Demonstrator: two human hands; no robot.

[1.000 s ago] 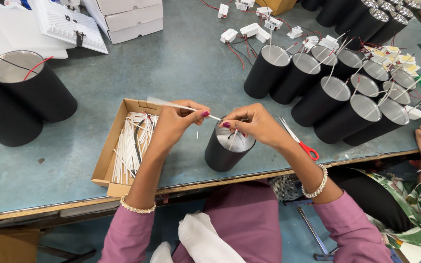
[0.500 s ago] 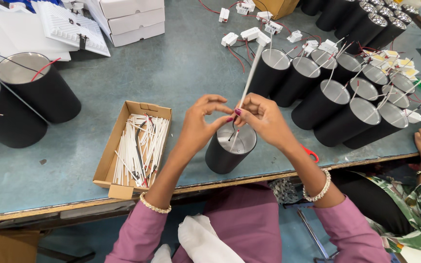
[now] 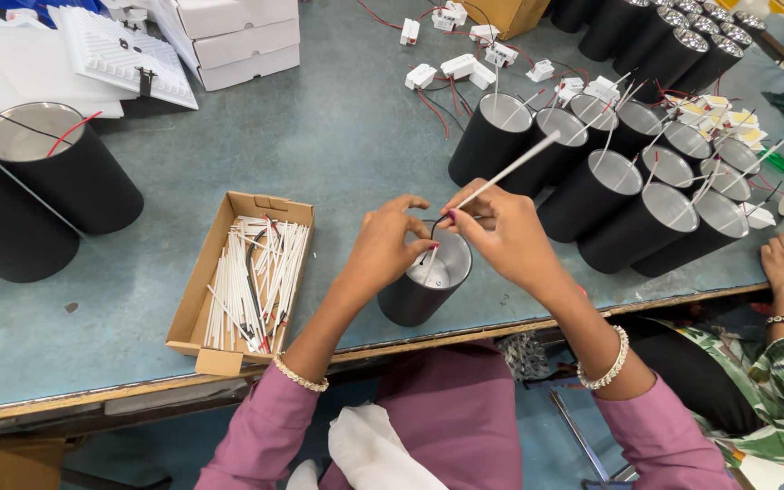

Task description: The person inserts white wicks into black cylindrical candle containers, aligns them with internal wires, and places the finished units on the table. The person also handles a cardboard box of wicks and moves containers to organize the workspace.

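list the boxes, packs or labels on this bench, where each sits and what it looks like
Open cardboard box: left of the hands, shallow brown tray holding white sleeved wires.
Stacked white cartons: far edge, top centre, flat rectangular boxes.
Folded white carton blanks: top left, flat sheets lying overlapped.
Brown cardboard box: top edge, only a corner shows.
Small yellow and white labels: far right among the black cylinders, too small to detail.
No screens or signs in view.

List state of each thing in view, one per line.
left hand: pinching wire at the can's rim
right hand: pinching white sleeved wire
white sleeved wire: held, slanting up to the right
black cylinder can: upright, open top, at table edge
cardboard tray: open, holding loose white sleeves
row of black cans: upright, wires sticking out
white boxes: closed, stacked
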